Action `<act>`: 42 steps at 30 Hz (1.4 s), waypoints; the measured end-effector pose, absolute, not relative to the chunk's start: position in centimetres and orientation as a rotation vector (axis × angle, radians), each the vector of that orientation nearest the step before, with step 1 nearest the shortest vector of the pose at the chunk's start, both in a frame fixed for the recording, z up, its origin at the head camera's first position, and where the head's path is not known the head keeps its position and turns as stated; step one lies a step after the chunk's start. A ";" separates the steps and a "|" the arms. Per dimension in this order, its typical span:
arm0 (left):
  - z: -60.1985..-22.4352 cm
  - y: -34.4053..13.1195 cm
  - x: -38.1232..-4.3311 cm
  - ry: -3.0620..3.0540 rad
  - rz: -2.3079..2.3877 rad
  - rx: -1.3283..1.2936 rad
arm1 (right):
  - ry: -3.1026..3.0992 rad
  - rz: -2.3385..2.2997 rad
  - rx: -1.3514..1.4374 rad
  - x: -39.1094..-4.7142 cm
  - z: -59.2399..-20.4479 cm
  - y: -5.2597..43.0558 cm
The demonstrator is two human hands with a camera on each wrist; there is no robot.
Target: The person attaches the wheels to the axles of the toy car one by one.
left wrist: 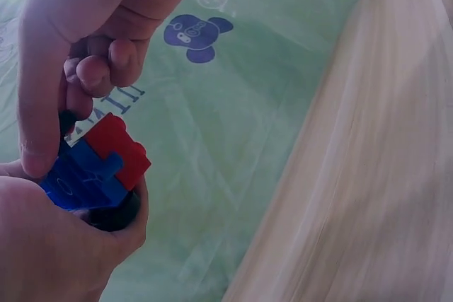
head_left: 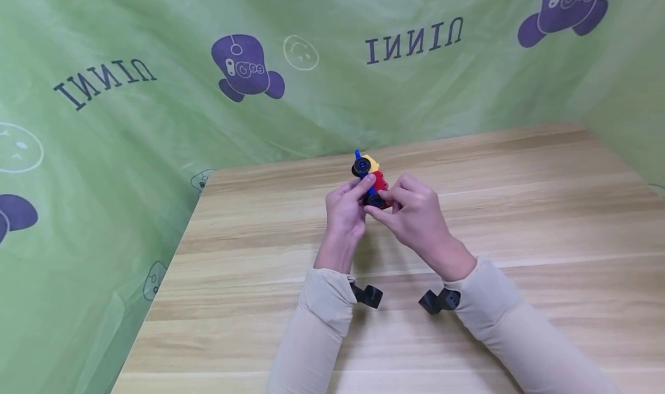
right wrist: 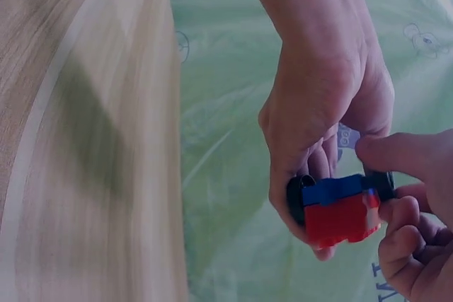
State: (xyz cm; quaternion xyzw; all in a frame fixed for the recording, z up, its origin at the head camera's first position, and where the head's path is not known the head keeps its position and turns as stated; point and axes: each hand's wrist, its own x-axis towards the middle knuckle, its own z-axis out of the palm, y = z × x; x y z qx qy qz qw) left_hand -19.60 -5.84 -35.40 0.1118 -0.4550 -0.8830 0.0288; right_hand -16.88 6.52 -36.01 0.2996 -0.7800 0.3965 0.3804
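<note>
A small toy car built of blocks, with a blue chassis, red and yellow bricks and black wheels, is held up over the table between both hands. My left hand grips it along the side, its thumb across the blue chassis. With thumb and index finger, my right hand pinches the black wheel at the near end. Another wheel on that end lies against the left hand's fingers. At the far end, a wheel and the yellow brick stick out beyond the left thumb.
Beneath the hands is a wood-grain table. A green printed cloth hangs behind it and along its left side. Black camera mounts jut inward from both sleeve cuffs.
</note>
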 end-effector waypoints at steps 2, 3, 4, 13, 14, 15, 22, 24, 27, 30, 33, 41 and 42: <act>-35.4 -5.8 -19.6 -1.400 -2.698 0.335 | -1.992 0.984 0.761 -16.9 -36.1 6.5; -35.4 -5.8 -19.5 -1.399 -2.688 0.328 | -1.989 0.973 0.764 -16.9 -36.1 6.5; -35.4 -5.8 -19.5 -1.397 -2.680 0.320 | -1.986 0.964 0.768 -16.9 -36.1 6.5; -35.0 -6.9 -19.5 -1.376 -2.843 0.181 | -1.947 0.912 0.910 -16.8 -35.4 6.4; -34.9 -7.1 -19.5 -1.380 -2.852 0.138 | -1.953 0.902 0.921 -16.7 -35.0 6.6; -34.8 -7.3 -19.4 -1.388 -2.854 0.101 | -1.960 0.902 0.927 -16.6 -34.6 6.9; -34.0 -8.2 -19.4 -1.447 -2.840 -0.043 | -2.002 1.003 0.762 -16.5 -31.2 11.4; -34.0 -8.2 -19.4 -1.469 -2.851 -0.035 | -2.042 1.026 0.698 -16.6 -30.9 12.6; -34.0 -8.0 -19.4 -1.515 -2.851 -0.019 | -2.184 1.032 0.665 -16.8 -30.9 13.6; -34.0 -7.8 -19.2 -1.595 -2.816 -0.018 | -2.349 1.006 0.732 -17.6 -31.6 13.5; -34.1 -7.8 -19.0 -1.721 -2.776 -0.013 | -2.449 0.998 0.852 -18.5 -32.6 13.0; -34.5 -7.4 -18.7 -1.880 -2.757 -0.010 | -2.414 1.070 1.004 -20.0 -35.2 12.2; -34.5 -7.4 -18.7 -1.881 -2.758 -0.019 | -2.401 1.079 1.003 -20.1 -35.3 12.2</act>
